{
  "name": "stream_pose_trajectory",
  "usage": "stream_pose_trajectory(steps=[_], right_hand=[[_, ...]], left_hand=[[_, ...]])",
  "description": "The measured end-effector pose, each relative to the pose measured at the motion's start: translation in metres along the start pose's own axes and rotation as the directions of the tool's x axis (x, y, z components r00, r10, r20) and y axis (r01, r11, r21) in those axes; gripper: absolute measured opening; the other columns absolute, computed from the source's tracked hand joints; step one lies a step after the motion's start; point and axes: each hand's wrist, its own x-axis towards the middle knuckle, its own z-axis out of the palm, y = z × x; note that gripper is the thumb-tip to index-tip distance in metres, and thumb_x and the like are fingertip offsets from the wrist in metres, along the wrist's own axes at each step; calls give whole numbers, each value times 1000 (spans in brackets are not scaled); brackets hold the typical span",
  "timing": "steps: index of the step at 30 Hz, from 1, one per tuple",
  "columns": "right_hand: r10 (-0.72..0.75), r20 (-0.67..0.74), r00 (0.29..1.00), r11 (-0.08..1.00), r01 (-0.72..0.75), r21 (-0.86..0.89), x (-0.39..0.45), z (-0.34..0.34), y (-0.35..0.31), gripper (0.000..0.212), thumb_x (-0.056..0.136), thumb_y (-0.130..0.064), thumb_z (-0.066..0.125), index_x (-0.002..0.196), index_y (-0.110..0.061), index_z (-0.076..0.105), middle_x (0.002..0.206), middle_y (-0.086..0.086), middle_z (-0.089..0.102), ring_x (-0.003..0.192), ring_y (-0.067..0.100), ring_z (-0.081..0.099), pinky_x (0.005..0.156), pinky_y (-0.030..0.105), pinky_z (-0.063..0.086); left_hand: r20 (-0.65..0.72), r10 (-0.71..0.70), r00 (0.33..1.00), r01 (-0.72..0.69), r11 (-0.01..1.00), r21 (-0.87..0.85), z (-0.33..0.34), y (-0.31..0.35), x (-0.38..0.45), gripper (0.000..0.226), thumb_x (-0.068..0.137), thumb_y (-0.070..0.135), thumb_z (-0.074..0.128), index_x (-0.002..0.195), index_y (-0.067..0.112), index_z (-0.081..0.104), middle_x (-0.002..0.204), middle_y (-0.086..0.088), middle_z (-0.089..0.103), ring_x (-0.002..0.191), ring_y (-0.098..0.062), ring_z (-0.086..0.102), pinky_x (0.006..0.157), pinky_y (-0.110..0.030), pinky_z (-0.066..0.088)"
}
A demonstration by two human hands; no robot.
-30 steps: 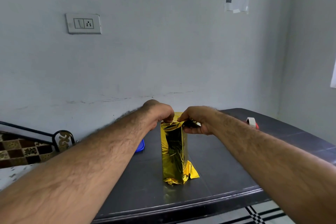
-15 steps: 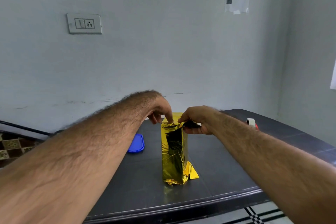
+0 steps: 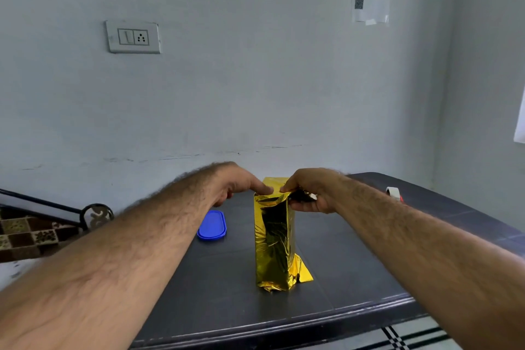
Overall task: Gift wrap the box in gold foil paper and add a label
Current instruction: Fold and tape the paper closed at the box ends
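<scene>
A tall box wrapped in gold foil paper (image 3: 274,247) stands upright on the dark table (image 3: 216,293), with a loose foil flap sticking out at its bottom right. My left hand (image 3: 235,183) is at the top left corner, its index finger stretched out and touching the foil's top edge. At the top right corner my right hand (image 3: 312,193) pinches the folded foil between thumb and fingers; something small and dark with a white bit shows inside that hand. No label is visible.
A blue oval lid (image 3: 212,225) lies on the table left of the box. A tape roll (image 3: 393,193) sits near the table's far right edge. A patterned seat with a metal rail (image 3: 28,233) is at the left. The wall is close behind.
My left hand has let go of its curled hold on the top corner and now touches the edge with an outstretched finger; its forearm rose, uncovering the blue lid. The right hand stayed put.
</scene>
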Motion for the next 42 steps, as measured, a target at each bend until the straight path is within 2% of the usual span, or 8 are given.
stream_pose_trajectory(steps=[4, 8, 12, 17, 24, 31, 34, 42], right_hand=[[10, 16, 1000, 1000, -10, -2, 0, 1, -2, 12, 94, -7, 77, 92, -3, 66, 81, 10, 65, 63, 17, 69, 79, 36, 66], [5, -9, 1000, 1000, -5, -16, 0, -6, -3, 11, 95, -5, 73, 91, -1, 64, 79, 10, 63, 66, 17, 66, 77, 36, 65], [26, -24, 999, 999, -27, -30, -3, -6, -8, 9, 96, -7, 73, 94, 0, 68, 67, 10, 71, 62, 17, 70, 67, 32, 66], [-30, 6, 1000, 999, 30, 17, 3, -7, -7, 32, 93, -27, 82, 111, -3, 72, 81, 10, 78, 61, 17, 72, 66, 29, 65], [-286, -10, 958, 958, 286, 24, -1, -22, -3, 62, 82, -63, 82, 108, -8, 72, 93, 13, 77, 70, 23, 70, 68, 36, 64], [-688, 214, 693, 600, 709, -370, 7, -38, 9, 67, 51, -58, 101, 111, -41, 79, 95, -8, 62, 81, 11, 54, 67, 31, 50], [-677, 217, 704, 615, 702, -360, 11, -31, 10, 32, 71, -50, 95, 95, -31, 84, 108, -3, 72, 105, 16, 65, 90, 39, 56], [-489, -77, 869, 872, 483, -84, 24, -6, -5, 24, 82, -26, 90, 79, -5, 78, 61, 2, 60, 56, 13, 54, 54, 24, 45]], left_hand=[[-66, 77, 995, -84, 990, -112, 0, -10, 2, 56, 75, 20, 93, 123, 11, 65, 122, -9, 64, 93, -17, 56, 66, -33, 44], [-202, 503, 841, -520, 854, -39, 23, -16, -14, 15, 88, 27, 84, 97, 21, 73, 99, 1, 73, 93, -17, 68, 70, -31, 55], [-129, 692, 710, -617, 699, 361, 35, -24, -26, 53, 65, 68, 88, 95, 29, 70, 95, 13, 64, 86, -6, 61, 68, -29, 53], [-233, 767, 598, -603, 622, 498, 47, -32, -22, 53, 68, 67, 86, 96, 27, 64, 94, 12, 57, 87, -10, 55, 64, -28, 46], [-255, 708, 659, -639, 705, 308, 37, -39, -1, 66, 61, 41, 88, 119, 28, 61, 118, 11, 50, 101, -12, 56, 76, -31, 54], [-189, 595, 781, -624, 732, -273, 25, -69, 27, 67, 70, 14, 82, 129, 36, 59, 133, 7, 56, 123, -10, 58, 90, -39, 63], [-126, 582, 803, -573, 697, -430, 25, -75, 36, 70, 78, -1, 76, 133, 38, 58, 136, 3, 58, 129, -17, 58, 96, -46, 61], [-325, 454, 829, -547, 542, -638, 42, -61, 38, 29, 89, 18, 82, 114, 12, 69, 108, -3, 75, 96, -13, 71, 79, -24, 56]])
